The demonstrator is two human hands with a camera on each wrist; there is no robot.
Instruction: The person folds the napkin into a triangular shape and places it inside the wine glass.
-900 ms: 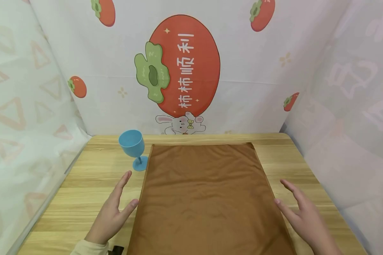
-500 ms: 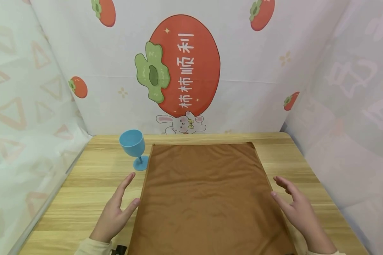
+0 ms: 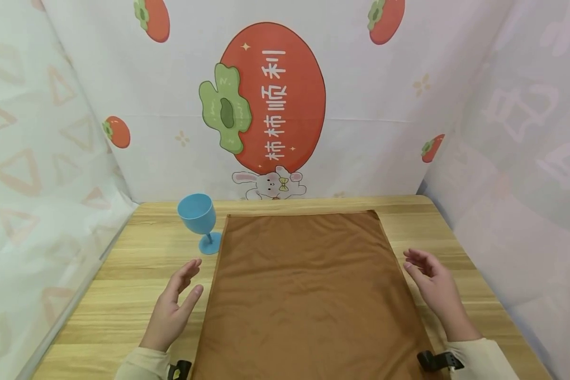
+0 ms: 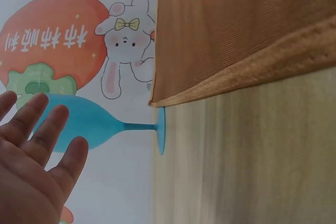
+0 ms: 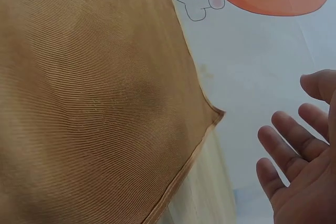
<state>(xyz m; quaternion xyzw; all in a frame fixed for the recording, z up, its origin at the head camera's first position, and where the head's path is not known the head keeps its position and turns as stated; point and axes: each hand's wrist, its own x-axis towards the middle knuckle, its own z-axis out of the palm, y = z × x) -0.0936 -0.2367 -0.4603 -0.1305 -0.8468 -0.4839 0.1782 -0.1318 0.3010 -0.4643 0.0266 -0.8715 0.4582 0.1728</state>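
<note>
A brown cloth (image 3: 304,285) lies spread over the middle of the wooden table, lightly wrinkled, its far right corner slightly raised. Just left of its far left corner stands a blue goblet (image 3: 197,214), upright on its round foot. My left hand (image 3: 171,306) is held at the cloth's left edge, nearer to me than the goblet, fingers relaxed and thumb apart, holding nothing. In the left wrist view its fingers overlap the bowl of the goblet (image 4: 86,124). My right hand (image 3: 434,285) is at the cloth's right edge, fingers loosely bent and holding nothing.
Bare wooden tabletop (image 3: 109,301) shows on both sides of the cloth. A white backdrop (image 3: 361,148) with printed persimmons and a rabbit stands behind the table. White sheets hang at left and right. Each wrist wears a black strap (image 3: 439,361).
My right hand has moved inward and away from me, bringing its sleeve and wrist strap into view, its fingers bending more. The left hand has shifted slightly right. Goblet and cloth stay put.
</note>
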